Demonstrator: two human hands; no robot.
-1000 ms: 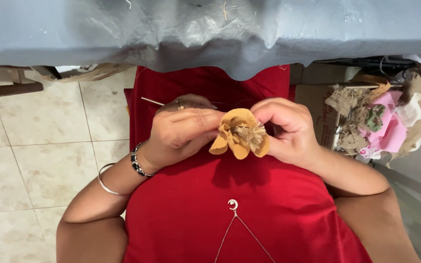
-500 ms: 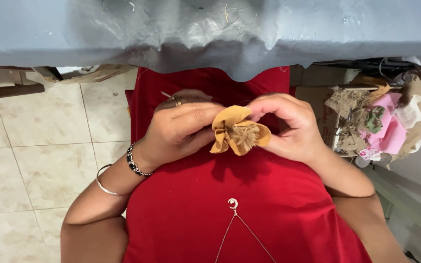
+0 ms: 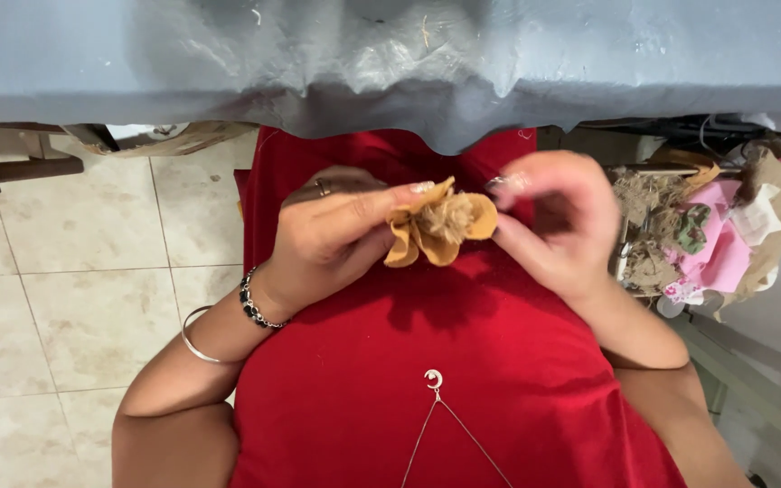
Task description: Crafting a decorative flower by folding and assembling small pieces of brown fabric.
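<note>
The right hand (image 3: 558, 221) is blurred, its fingers curled just beside the tan fabric flower (image 3: 440, 226); whether it grips is unclear. The left hand (image 3: 336, 235) pinches the flower's petals above the red lap (image 3: 427, 361).

Two hands — left (image 3: 332, 237), right (image 3: 558, 221) — one tan fabric flower (image 3: 440, 224), two bracelets (image 3: 228, 321), one crescent pendant (image 3: 433, 379)
</note>
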